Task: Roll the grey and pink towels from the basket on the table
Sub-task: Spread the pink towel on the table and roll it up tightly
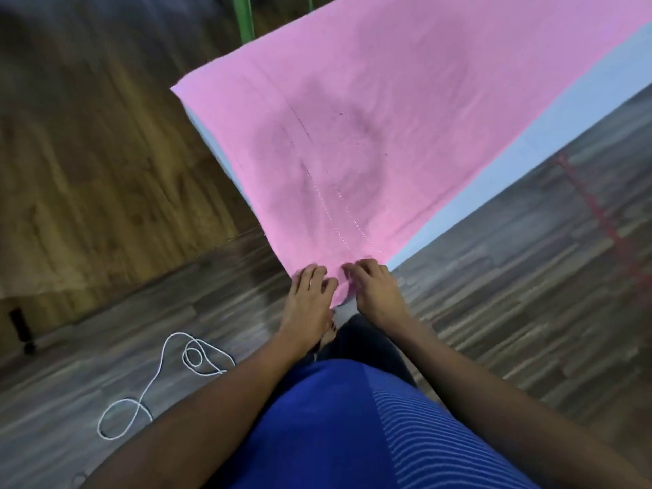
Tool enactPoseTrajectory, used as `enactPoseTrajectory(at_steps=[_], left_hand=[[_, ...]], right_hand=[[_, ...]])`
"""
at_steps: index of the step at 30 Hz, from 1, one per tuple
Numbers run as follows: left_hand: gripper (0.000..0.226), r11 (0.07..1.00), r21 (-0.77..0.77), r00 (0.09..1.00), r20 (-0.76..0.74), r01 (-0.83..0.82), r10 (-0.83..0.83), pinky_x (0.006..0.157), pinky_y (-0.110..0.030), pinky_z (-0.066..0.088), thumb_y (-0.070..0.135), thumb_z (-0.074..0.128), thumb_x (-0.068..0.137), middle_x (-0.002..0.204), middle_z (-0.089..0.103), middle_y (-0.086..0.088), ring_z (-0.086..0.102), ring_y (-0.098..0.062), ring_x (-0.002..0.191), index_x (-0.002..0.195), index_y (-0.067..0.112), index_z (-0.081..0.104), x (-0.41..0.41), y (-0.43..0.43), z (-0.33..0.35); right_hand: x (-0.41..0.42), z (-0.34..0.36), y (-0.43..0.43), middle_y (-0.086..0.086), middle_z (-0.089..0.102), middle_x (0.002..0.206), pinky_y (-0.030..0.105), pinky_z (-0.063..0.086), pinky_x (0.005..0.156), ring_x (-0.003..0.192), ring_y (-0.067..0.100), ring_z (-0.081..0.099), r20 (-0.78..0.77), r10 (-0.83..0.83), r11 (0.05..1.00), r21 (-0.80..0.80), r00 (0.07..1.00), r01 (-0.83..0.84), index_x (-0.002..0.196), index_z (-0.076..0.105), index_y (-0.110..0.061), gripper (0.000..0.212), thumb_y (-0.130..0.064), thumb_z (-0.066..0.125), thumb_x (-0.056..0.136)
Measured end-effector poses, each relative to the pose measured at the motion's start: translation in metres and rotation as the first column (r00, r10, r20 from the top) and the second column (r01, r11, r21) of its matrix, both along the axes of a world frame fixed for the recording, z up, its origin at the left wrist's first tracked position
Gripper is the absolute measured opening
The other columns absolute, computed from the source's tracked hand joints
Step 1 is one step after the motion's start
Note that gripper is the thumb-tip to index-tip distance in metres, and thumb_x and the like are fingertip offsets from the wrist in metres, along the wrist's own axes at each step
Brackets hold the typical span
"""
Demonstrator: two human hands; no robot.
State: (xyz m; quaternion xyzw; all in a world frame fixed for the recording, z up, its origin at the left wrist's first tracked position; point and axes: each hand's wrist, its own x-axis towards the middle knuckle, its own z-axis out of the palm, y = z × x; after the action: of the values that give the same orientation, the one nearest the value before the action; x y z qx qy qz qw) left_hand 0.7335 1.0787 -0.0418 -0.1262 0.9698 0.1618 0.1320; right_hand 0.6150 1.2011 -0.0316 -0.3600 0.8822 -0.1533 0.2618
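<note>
A pink towel [370, 128] lies spread flat along the white table [550, 135], with stitched lines running down its near end. Both hands sit side by side at the towel's near short edge. My left hand [308, 294] has its fingers curled onto the edge. My right hand [374, 289] also curls its fingers over the edge, close to the table's corner. Whether a first fold has formed under the fingers is hidden. No grey towel or basket is in view.
A white cord [169, 368] lies looped on the wood-pattern floor at lower left. A green frame leg [245, 15] stands behind the table's far end. A small dark object [21, 326] stands by the left wall. A red line [596, 206] crosses the floor at right.
</note>
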Motion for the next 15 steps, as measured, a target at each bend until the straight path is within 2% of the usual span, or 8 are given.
enactPoseTrajectory(at_steps=[2,4,6,8,10,12,15], left_hand=[[0.052,0.999,-0.017,0.999,-0.009,-0.043,0.042,0.113,-0.049,0.03,0.019,0.068,0.072,0.136,0.047,-0.017,0.036,-0.036,0.135,0.121,0.008,0.054,0.002,0.005,-0.002],[0.044,0.993,0.033,0.993,-0.037,-0.113,0.114,0.111,-0.05,0.034,0.016,0.058,0.074,0.135,0.05,-0.018,0.038,-0.037,0.136,0.118,0.006,0.057,0.006,0.013,-0.004],[0.034,0.982,0.079,0.979,-0.105,-0.169,0.177,0.109,-0.048,0.039,0.012,0.051,0.079,0.131,0.056,-0.015,0.043,-0.035,0.134,0.11,0.007,0.062,0.008,0.019,-0.006],[0.033,0.962,0.149,0.951,-0.179,-0.229,0.254,0.106,-0.046,0.043,0.013,0.041,0.084,0.125,0.062,-0.013,0.049,-0.033,0.129,0.104,0.007,0.067,0.007,0.02,-0.004],[0.033,0.915,0.266,0.903,-0.227,-0.304,0.366,0.107,-0.045,0.042,0.008,0.043,0.088,0.124,0.064,-0.013,0.051,-0.033,0.128,0.109,0.004,0.067,0.003,0.019,0.002],[0.031,0.835,0.37,0.852,-0.177,-0.407,0.493,0.111,-0.038,0.035,0.003,0.052,0.09,0.127,0.062,-0.012,0.047,-0.029,0.132,0.118,0.005,0.064,0.003,0.017,0.005],[0.033,0.765,0.395,0.806,-0.092,-0.509,0.584,0.11,-0.029,0.03,0.004,0.056,0.089,0.132,0.059,-0.015,0.048,-0.026,0.132,0.121,0.006,0.065,0.01,0.018,0.005]], right_hand=[[0.001,0.001,0.0,0.006,0.048,0.13,0.044,0.044,0.096,0.114,0.026,0.046,0.019,0.027,1.0,0.009,0.999,-0.027,0.134,0.051,-0.02,0.053,-0.007,0.053,0.082],[0.0,0.003,0.003,0.007,0.047,0.133,0.043,0.043,0.098,0.116,0.026,0.045,0.036,0.051,0.999,0.017,0.998,-0.051,0.135,0.05,-0.019,0.052,-0.007,0.051,0.085],[-0.004,0.004,0.006,0.007,0.048,0.133,0.044,0.045,0.095,0.116,0.027,0.047,0.035,0.09,0.996,0.012,0.995,-0.09,0.135,0.05,-0.019,0.051,-0.008,0.051,0.085],[-0.014,0.004,0.007,0.003,0.051,0.13,0.041,0.042,0.094,0.115,0.026,0.048,0.043,0.141,0.99,0.009,0.989,-0.141,0.134,0.05,-0.022,0.05,-0.011,0.054,0.085],[-0.03,0.004,0.007,-0.002,0.054,0.126,0.039,0.032,0.095,0.115,0.022,0.048,-0.001,0.235,0.972,0.031,0.972,-0.235,0.13,0.051,-0.026,0.046,-0.019,0.058,0.085],[-0.052,0.003,0.006,-0.004,0.059,0.118,0.037,0.025,0.092,0.111,0.021,0.052,-0.108,0.341,0.94,0.036,0.934,-0.339,0.121,0.058,-0.028,0.038,-0.024,0.062,0.084],[-0.09,0.0,0.005,-0.002,0.061,0.108,0.038,0.026,0.089,0.102,0.024,0.055,-0.171,0.44,0.897,0.026,0.882,-0.442,0.105,0.064,-0.024,0.022,-0.021,0.062,0.084]])
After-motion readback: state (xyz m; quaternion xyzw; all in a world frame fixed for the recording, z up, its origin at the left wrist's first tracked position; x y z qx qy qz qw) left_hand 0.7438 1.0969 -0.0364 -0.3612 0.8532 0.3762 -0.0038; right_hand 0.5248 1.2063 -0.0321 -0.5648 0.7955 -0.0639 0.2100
